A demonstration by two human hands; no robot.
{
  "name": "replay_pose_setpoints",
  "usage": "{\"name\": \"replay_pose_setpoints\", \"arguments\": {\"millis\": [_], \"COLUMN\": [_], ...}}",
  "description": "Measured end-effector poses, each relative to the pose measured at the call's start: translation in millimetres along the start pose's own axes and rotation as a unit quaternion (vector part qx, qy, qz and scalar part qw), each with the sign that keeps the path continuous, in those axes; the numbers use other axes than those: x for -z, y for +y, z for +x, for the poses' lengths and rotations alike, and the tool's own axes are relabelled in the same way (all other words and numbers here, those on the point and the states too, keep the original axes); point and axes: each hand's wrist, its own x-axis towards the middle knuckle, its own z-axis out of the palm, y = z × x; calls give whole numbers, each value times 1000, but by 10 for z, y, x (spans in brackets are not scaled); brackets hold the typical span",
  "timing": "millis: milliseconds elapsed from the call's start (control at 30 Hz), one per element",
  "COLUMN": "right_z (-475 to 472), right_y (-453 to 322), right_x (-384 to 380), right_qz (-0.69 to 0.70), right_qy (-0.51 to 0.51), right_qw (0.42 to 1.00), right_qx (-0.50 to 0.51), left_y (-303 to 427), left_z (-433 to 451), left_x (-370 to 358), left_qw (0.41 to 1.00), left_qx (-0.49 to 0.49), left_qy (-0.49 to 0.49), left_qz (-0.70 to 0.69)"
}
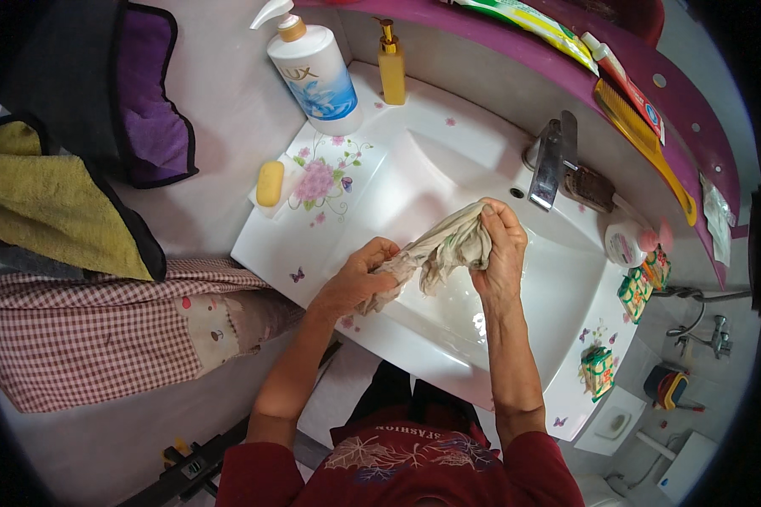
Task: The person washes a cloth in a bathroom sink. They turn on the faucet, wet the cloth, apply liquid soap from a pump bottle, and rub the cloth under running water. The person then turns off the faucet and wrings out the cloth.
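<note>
A wet, pale cloth (pixel 450 244) with greyish stains and faint green marks is stretched between my two hands above the washbasin. My left hand (pixel 368 272) grips its lower left end, over the basin's front rim. At the upper right, my right hand (pixel 500 244) pinches the other end, and a loose fold hangs down between them. Below the cloth, the white ceramic washbasin (pixel 558 304) holds some water that glints near the front. A chrome faucet (pixel 548 165) stands behind my right hand.
On the left of the counter are a yellow soap bar (pixel 269 184), a large Lux pump bottle (pixel 314 76) and a small gold pump bottle (pixel 392 70). Wrapped packets (pixel 598 372) and a white pump bottle (pixel 624 244) stand right. A purple shelf (pixel 513 41) holds a comb (pixel 647 142). Towels (pixel 57 209) hang left.
</note>
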Motion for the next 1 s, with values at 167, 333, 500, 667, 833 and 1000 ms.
{"name": "replay_pose_setpoints", "arguments": {"millis": [167,333,500,667,833,1000], "right_z": [-309,-572,-28,927,1579,1830], "right_y": [221,430,279,172,438,495], "right_x": [-135,-584,-414,-183,48,-144], "right_qz": [-148,-476,-341,-525,-740,-733], "right_qy": [-132,-85,38,150,182,-96], "right_qw": [978,821,930,755,518,569], "right_qx": [66,305,132,362,388,360], "left_y": [-34,126,268,560,788,1028], "left_z": [115,155,160,584,1305,1940], "left_x": [-109,-397,-292,-153,56,112], "left_qw": [932,924,988,960,886,803], "left_qx": [-100,-146,-111,-199,-335,-387], "left_qy": [165,82,64,182,282,368], "left_qz": [-307,-345,-85,71,151,265]}}
